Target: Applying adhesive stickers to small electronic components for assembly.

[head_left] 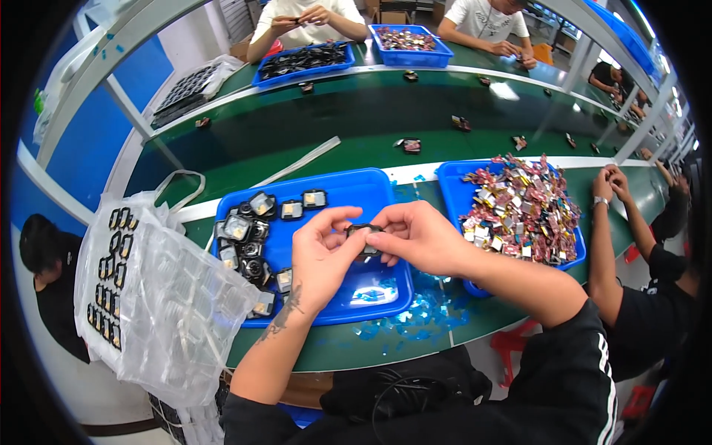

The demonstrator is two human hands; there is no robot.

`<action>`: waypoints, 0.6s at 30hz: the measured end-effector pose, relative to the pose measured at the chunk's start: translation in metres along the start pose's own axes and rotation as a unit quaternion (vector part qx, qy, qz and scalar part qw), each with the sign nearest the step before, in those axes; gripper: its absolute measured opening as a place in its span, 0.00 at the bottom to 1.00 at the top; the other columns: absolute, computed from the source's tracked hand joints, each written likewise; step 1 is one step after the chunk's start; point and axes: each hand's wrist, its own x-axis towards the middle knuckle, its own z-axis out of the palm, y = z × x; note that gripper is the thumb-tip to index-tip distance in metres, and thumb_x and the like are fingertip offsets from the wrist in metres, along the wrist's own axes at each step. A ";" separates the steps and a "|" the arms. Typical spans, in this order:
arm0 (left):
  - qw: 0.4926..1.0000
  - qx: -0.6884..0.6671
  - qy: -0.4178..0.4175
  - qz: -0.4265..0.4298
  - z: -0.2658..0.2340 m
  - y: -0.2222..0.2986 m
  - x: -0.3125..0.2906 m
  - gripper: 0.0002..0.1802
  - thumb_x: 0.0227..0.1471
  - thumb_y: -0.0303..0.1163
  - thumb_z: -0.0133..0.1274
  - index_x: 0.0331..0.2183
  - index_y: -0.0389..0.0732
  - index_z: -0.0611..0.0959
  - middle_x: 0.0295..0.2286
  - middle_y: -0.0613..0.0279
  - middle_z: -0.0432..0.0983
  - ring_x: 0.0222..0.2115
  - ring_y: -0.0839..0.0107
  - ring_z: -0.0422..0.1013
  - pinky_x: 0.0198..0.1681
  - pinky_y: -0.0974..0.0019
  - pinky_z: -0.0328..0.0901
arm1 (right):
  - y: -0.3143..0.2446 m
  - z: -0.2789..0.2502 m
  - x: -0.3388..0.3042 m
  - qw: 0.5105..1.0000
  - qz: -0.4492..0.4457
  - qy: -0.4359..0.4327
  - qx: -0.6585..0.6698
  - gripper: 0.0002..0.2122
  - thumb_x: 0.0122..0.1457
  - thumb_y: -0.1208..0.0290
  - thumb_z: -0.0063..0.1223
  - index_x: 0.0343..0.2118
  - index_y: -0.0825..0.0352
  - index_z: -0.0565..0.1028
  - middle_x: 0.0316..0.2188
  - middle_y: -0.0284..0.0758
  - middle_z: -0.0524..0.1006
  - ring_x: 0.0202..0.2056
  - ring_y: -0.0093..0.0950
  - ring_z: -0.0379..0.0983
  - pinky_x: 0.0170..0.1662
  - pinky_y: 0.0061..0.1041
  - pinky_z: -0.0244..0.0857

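Observation:
Both my hands meet above the right part of a blue tray (382, 189). Between the fingertips of my left hand (324, 248) and my right hand (415, 236) is a small black device housing (363, 230), partly covered by the fingers. My thumbs press close together on it. In the tray's left half lie several black housings (256, 248), some with a silvery rectangular face upward. To the right, another blue tray (452, 182) carries a heap of small circuit parts (519, 211) with reddish flex pieces and silver blocks.
Blue film scraps (419, 315) litter the green table near its front edge. A plastic-wrapped stack of trays (159, 289) with black housings stands at left. Across the belt (297, 119), which carries scattered parts, people work beside blue trays (308, 63). A co-worker's arms (608, 230) reach in at right.

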 end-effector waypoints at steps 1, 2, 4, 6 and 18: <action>1.000 0.000 -0.005 0.000 0.003 -0.001 -0.002 0.12 0.54 0.27 0.56 0.41 0.32 0.79 0.31 0.64 0.75 0.32 0.78 0.73 0.29 0.73 0.70 | -0.003 0.004 -0.005 0.996 0.032 0.037 0.068 0.11 0.59 0.70 0.57 0.39 0.74 0.76 0.28 0.36 0.80 0.27 0.19 0.77 0.32 0.20 0.71; 0.999 -0.037 -0.034 -0.009 0.005 -0.005 -0.003 0.13 0.56 0.28 0.55 0.41 0.31 0.79 0.33 0.61 0.76 0.33 0.77 0.73 0.32 0.73 0.70 | -0.004 0.004 -0.009 0.986 0.064 0.073 0.137 0.12 0.59 0.70 0.57 0.39 0.75 0.75 0.28 0.37 0.80 0.26 0.19 0.77 0.31 0.19 0.71; 0.994 -0.087 -0.062 -0.006 0.011 -0.014 -0.006 0.13 0.59 0.30 0.51 0.41 0.29 0.79 0.38 0.56 0.77 0.35 0.74 0.75 0.39 0.70 0.72 | -0.004 -0.004 -0.015 0.987 0.061 0.072 0.134 0.12 0.57 0.69 0.59 0.37 0.75 0.76 0.27 0.37 0.79 0.27 0.19 0.77 0.32 0.20 0.72; 0.989 -0.142 -0.034 -0.026 0.022 -0.018 -0.007 0.13 0.60 0.29 0.50 0.41 0.30 0.79 0.38 0.55 0.77 0.36 0.72 0.75 0.40 0.69 0.72 | 0.008 -0.029 -0.015 0.997 -0.014 0.061 -0.054 0.13 0.53 0.66 0.65 0.32 0.73 0.78 0.23 0.36 0.79 0.26 0.20 0.77 0.32 0.21 0.72; 0.986 -0.131 -0.020 -0.101 0.016 -0.012 -0.006 0.20 0.59 0.28 0.48 0.53 0.41 0.68 0.40 0.54 0.76 0.28 0.77 0.69 0.27 0.76 0.65 | 0.024 -0.157 -0.041 0.769 0.009 0.255 -0.586 0.10 0.48 0.69 0.63 0.28 0.70 0.77 0.30 0.43 0.79 0.33 0.42 0.77 0.37 0.36 0.71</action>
